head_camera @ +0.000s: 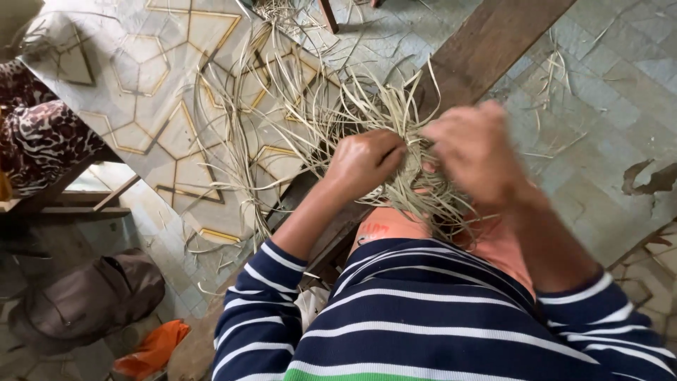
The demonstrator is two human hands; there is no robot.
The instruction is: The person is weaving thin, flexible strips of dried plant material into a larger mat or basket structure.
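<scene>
We grip the half-woven straw bundle (416, 166) with left hand (364, 161) and right hand (474, 152) clenched, loose strands (233, 113) fanning toward ten o'clock unwoven.

Tiled floor (606, 106) under loose straw strands (233, 134)

Soft, even daylight fills the scene, brightest on the pale patterned floor tiles (176, 92) upper left, with no glare. Shadows stay faint. The right hand (474, 149) smears with motion blur; the left hand (365, 161) looks sharper. The lower-left corner sits dim.
</scene>
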